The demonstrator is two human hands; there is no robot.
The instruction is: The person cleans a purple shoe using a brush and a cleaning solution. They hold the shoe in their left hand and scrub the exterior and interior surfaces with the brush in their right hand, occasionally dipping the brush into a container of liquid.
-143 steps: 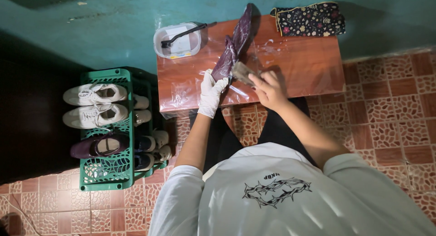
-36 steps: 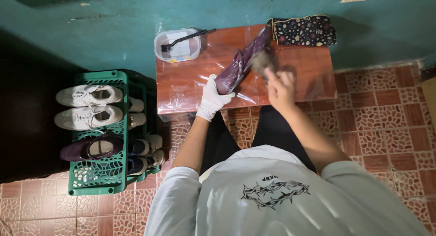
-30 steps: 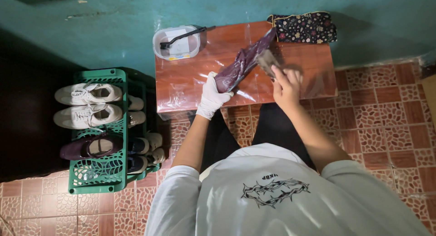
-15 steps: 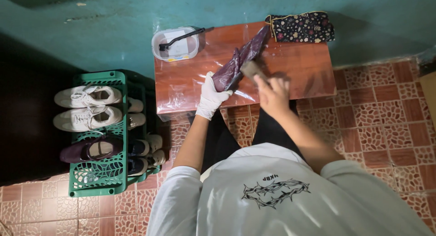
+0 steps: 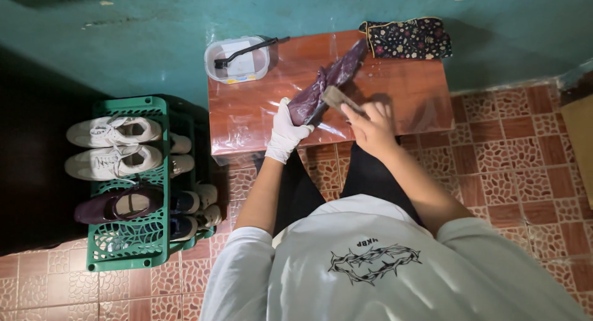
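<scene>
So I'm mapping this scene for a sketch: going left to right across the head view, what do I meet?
Green crate of shoes → white tub with a black brush → gloved left hand → purple shoe → right hand with a brush → dark floral pouch.

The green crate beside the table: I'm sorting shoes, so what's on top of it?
On the green crate lie a white sneaker pair and one dark purple shoe. More shoes poke out at its right side, mostly hidden.

dim warm light, glare on table [image 5: 407, 92] plastic, dark left edge.
</scene>
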